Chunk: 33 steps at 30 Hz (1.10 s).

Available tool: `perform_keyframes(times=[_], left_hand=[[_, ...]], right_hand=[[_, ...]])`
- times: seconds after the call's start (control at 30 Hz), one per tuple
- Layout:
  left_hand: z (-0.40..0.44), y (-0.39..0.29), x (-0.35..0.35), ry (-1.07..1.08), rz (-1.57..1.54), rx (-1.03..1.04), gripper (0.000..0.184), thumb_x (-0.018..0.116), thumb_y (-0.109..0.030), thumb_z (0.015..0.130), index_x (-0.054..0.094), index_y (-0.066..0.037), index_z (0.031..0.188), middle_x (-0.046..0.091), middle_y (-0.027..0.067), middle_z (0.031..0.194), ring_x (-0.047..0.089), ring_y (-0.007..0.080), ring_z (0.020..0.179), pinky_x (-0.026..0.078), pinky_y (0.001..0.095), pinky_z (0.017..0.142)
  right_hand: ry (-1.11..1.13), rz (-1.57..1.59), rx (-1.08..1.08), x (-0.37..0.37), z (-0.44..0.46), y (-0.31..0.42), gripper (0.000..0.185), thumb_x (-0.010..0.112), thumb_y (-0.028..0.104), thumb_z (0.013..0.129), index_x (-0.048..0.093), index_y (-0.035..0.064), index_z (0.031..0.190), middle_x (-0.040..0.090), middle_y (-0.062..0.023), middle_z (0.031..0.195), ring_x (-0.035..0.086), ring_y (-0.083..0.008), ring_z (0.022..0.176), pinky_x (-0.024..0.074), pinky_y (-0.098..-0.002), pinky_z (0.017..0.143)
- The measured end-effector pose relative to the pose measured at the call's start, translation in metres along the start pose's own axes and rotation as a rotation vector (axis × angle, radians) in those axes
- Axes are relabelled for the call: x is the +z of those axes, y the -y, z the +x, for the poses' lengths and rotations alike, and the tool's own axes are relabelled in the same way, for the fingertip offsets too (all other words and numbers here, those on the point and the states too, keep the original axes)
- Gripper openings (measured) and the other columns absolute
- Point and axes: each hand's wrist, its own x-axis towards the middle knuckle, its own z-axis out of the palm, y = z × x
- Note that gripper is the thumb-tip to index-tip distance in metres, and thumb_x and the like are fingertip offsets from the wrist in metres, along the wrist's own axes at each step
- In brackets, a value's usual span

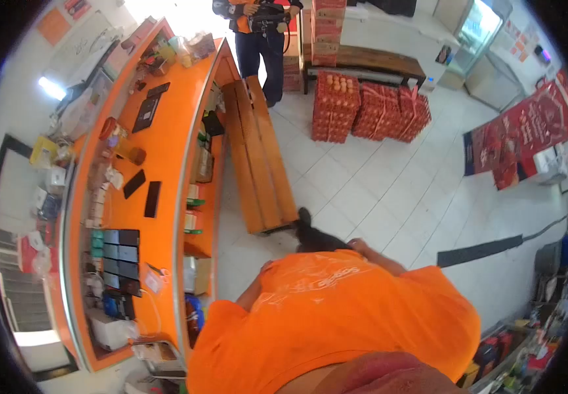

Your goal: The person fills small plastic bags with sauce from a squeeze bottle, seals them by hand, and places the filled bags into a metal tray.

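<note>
Wearing: loose orange T-shirt [336,308] with pale lettering across the front, dark trousers showing just past its hem.

Left hand [267,264]: mostly hidden behind the shirt front, so can't tell if it's wide, narrow or holding something. Nearest thing is the bench's near end.

Right hand [357,243]: just peeking past the shirt hem, arm bent. Fingers too hidden to read, and can't tell if there's anything in it.

Slatted brown wooden bench [257,151]: on the white tiled floor [362,190], running alongside the counter, near end close to the left hand but apart from it.

Long orange counter [169,144]: off to the left, with two flat black phone-like slabs [152,199] [134,184] lying apart, plus a cluster of dark-edged rectangular panels [120,253] nearer the wearer.

Red tray stacks [334,108]: strapped up on the floor beyond the bench, round eggs or similar on top of one.

Other person [273,52]: at the far end of the bench, both hands on some black gear [265,23], can't tell what exactly.

Progress: no handling by the wearer visible, so honestly can't judge what's done or left.
</note>
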Motion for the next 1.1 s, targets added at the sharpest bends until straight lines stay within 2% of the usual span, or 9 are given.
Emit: perform_keyframes(times=[0.13, 0.23, 0.3, 0.47, 0.57, 0.77, 0.9, 1.0, 1.1], left_hand=[[-0.005, 0.007, -0.001, -0.040, -0.061, -0.026, 0.057, 0.071, -0.056, 0.083, 0.069, -0.012, 0.119, 0.073, 0.0136, 0.109, 0.070, 0.0251, 0.100, 0.054, 0.0380, 0.089], [-0.013, 0.015, -0.001, -0.039, -0.087, -0.052, 0.057, 0.071, -0.055, 0.083, 0.068, -0.011, 0.119, 0.073, 0.0138, 0.109, 0.070, 0.0252, 0.099, 0.055, 0.0380, 0.088], [-0.015, 0.021, -0.006, -0.064, -0.125, -0.064, 0.057, 0.071, -0.055, 0.083, 0.068, -0.011, 0.120, 0.073, 0.0139, 0.108, 0.070, 0.0253, 0.098, 0.055, 0.0380, 0.087], [-0.016, 0.026, -0.008, -0.095, -0.203, -0.082, 0.056, 0.071, -0.054, 0.084, 0.068, -0.011, 0.120, 0.073, 0.0141, 0.107, 0.071, 0.0254, 0.097, 0.055, 0.0380, 0.086], [-0.021, 0.022, -0.011, -0.118, -0.262, -0.083, 0.056, 0.071, -0.053, 0.084, 0.068, -0.010, 0.120, 0.073, 0.0143, 0.107, 0.071, 0.0254, 0.096, 0.055, 0.0380, 0.085], [-0.036, 0.033, -0.022, -0.149, -0.370, -0.145, 0.055, 0.070, -0.052, 0.085, 0.067, -0.010, 0.121, 0.073, 0.0146, 0.106, 0.071, 0.0256, 0.094, 0.056, 0.0380, 0.084], [-0.041, 0.045, -0.036, -0.201, -0.451, -0.235, 0.055, 0.070, -0.052, 0.086, 0.067, -0.009, 0.121, 0.073, 0.0148, 0.106, 0.071, 0.0257, 0.093, 0.056, 0.0380, 0.083], [-0.036, 0.038, -0.061, -0.269, -0.522, -0.280, 0.055, 0.070, -0.051, 0.086, 0.066, -0.009, 0.121, 0.073, 0.0149, 0.105, 0.072, 0.0257, 0.092, 0.056, 0.0380, 0.082], [-0.024, 0.025, -0.093, -0.366, -0.615, -0.299, 0.055, 0.070, -0.051, 0.086, 0.066, -0.009, 0.121, 0.073, 0.0151, 0.105, 0.072, 0.0258, 0.091, 0.056, 0.0379, 0.082]], right_hand=[[-0.242, 0.284, -0.082, 0.000, -0.021, 0.009, 0.044, 0.070, 0.044, 0.085, 0.075, 0.0053, 0.104, 0.074, -0.0164, 0.104, 0.070, -0.0294, 0.097, 0.0549, -0.0394, 0.087], [-0.125, 0.498, 0.208, -0.004, -0.029, 0.017, 0.038, 0.062, 0.043, 0.087, 0.077, 0.0135, 0.104, 0.073, -0.0098, 0.114, 0.068, -0.0325, 0.105, 0.0532, -0.0401, 0.094], [-0.122, 0.514, 0.148, 0.006, -0.022, -0.003, 0.042, 0.065, 0.046, 0.083, 0.076, 0.0109, 0.104, 0.072, -0.0132, 0.113, 0.068, -0.0334, 0.106, 0.0529, -0.0400, 0.095], [-0.010, 0.374, 0.305, -0.009, -0.038, -0.006, 0.049, 0.070, 0.049, 0.081, 0.075, 0.0065, 0.105, 0.072, -0.0190, 0.112, 0.068, -0.0314, 0.107, 0.0531, -0.0393, 0.094], [-0.004, 0.147, -0.093, 0.039, 0.016, -0.077, 0.051, 0.073, 0.049, 0.079, 0.074, 0.0074, 0.109, 0.071, -0.0198, 0.115, 0.068, -0.0317, 0.109, 0.0531, -0.0395, 0.093], [0.216, 0.131, 0.126, -0.031, 0.083, -0.005, 0.047, 0.068, 0.047, 0.082, 0.074, 0.0064, 0.105, 0.072, -0.0208, 0.108, 0.068, -0.0367, 0.104, 0.0533, -0.0464, 0.087], [-0.017, 0.006, -0.085, -0.067, 0.146, 0.025, 0.042, 0.063, 0.043, 0.086, 0.074, 0.0053, 0.102, 0.072, -0.0197, 0.108, 0.068, -0.0368, 0.103, 0.0530, -0.0464, 0.087], [0.126, 0.054, -0.058, -0.085, 0.213, 0.024, 0.041, 0.059, 0.041, 0.088, 0.072, 0.0077, 0.108, 0.072, -0.0181, 0.107, 0.067, -0.0381, 0.101, 0.0539, -0.0455, 0.088], [0.072, -0.247, -0.586, -0.096, 0.286, 0.028, 0.037, 0.058, 0.040, 0.089, 0.070, 0.0086, 0.104, 0.073, -0.0174, 0.101, 0.069, -0.0346, 0.095, 0.0558, -0.0484, 0.080]])
